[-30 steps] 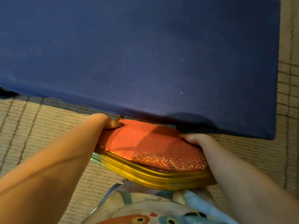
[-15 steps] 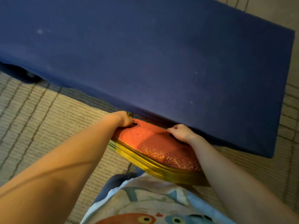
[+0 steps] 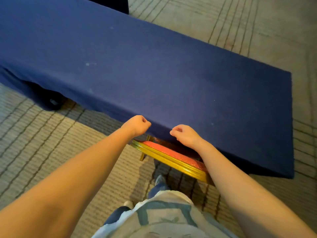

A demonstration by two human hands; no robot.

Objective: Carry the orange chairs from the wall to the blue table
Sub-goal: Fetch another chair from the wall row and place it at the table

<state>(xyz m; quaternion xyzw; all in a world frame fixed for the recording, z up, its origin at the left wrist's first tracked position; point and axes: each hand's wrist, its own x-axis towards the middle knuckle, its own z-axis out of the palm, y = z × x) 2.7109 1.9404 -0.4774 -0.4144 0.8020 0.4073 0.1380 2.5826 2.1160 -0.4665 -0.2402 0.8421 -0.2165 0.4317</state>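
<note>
An orange chair (image 3: 173,154) with a patterned seat and gold frame stands on the carpet, pushed mostly under the near edge of the long blue table (image 3: 154,74). Only its rear strip of seat, gold rim and one gold leg show; the rest is hidden beneath the tablecloth. My left hand (image 3: 137,125) hovers above the chair's left corner with fingers curled into a fist, holding nothing. My right hand (image 3: 184,134) hovers above the seat's middle, fingers also curled, touching nothing.
Striped beige carpet (image 3: 42,143) surrounds the table. A dark object (image 3: 51,101) sits under the tablecloth at the left. Another blue-covered piece (image 3: 109,4) shows at the top edge. My legs and patterned shirt (image 3: 161,217) stand just behind the chair.
Both hands have let go of the chair seat and risen above it. The chair now sits farther under the table, and my view has pulled back and up.
</note>
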